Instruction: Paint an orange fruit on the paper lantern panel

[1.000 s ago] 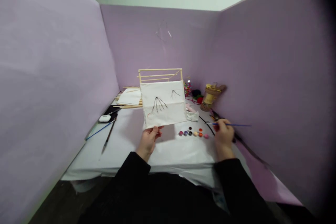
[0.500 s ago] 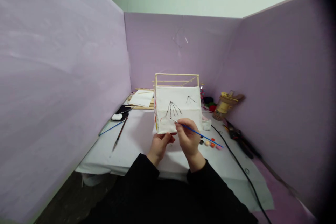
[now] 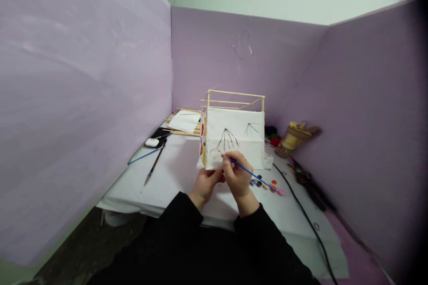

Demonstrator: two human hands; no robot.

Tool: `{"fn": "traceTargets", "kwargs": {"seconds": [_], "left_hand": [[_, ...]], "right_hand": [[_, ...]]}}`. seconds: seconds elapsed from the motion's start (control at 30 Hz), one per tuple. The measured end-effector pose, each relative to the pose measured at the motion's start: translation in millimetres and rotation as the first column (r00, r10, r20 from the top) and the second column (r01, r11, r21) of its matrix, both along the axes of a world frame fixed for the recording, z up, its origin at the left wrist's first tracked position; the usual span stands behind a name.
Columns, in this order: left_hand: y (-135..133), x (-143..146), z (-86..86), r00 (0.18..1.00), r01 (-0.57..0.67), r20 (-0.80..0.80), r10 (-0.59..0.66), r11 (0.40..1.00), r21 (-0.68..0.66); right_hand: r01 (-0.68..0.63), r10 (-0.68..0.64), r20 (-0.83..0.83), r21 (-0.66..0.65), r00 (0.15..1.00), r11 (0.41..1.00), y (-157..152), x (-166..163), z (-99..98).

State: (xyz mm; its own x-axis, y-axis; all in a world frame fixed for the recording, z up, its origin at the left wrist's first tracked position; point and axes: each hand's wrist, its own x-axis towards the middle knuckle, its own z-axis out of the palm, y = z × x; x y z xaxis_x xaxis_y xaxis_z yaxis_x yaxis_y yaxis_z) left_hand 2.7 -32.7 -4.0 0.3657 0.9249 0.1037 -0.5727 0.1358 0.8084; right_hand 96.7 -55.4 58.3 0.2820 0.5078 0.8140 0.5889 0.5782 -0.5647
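A lantern-like box frame (image 3: 236,93) of thin wooden sticks has white cloth or paper (image 3: 249,153) on its sides. Dark branching lines and a faint reddish curve are painted on the side facing me; the left side shows red and yellow shapes. My left hand (image 3: 204,187) grips the box at its lower edge, fingers partly hidden beneath. In my right hand (image 3: 240,176) is a thin blue paintbrush (image 3: 249,171), pinched near its bristles. Its tip is at the lower left of the white side, by the reddish curve.
Small paint pots (image 3: 274,182) sit right of my right hand. Leftward lie a dark-handled brush (image 3: 156,162), another blue brush (image 3: 145,156), a white case (image 3: 151,142) and wooden sticks (image 3: 183,132) under white sheets. At right are a yellow cup (image 3: 290,140), pliers (image 3: 306,178) and a black cable (image 3: 301,207).
The view has shifted, so the scene sits farther right. The reddish curve at lower left looks longer and rounder, and the brush tip is near its right end.
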Motion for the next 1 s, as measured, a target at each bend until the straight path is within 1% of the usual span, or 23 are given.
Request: {"fn": "traceTargets", "kwargs": {"seconds": [0.4,0.53,0.67,0.9,1.0], "left_hand": [[-1.5,1.0,4.8,1.0,0.0,0.012,0.001,0.999,-0.039],[-0.9,1.3,3.3,1.0,-0.007,0.024,0.007,1.0,-0.027],[-0.7,1.3,2.4,1.0,-0.001,0.012,0.001,1.0,-0.015],[-1.3,1.5,3.6,1.0,-0.005,0.014,0.005,1.0,-0.012],[-1.4,1.4,3.5,1.0,-0.006,0.007,0.006,1.0,-0.008]], "right_hand": [[0.033,-0.033,0.02,-0.03,0.999,0.999,1.1,-0.7,1.3],[0.043,-0.043,0.016,-0.023,0.999,0.999,-0.4,-0.5,2.2],[0.023,-0.023,-0.011,0.002,1.0,1.0,-1.5,-0.2,3.3],[0.046,-0.046,0.014,-0.032,0.999,0.998,-0.8,-0.6,3.4],[0.025,-0.025,0.0,-0.029,1.0,0.999,-1.8,-0.3,2.7]]}}
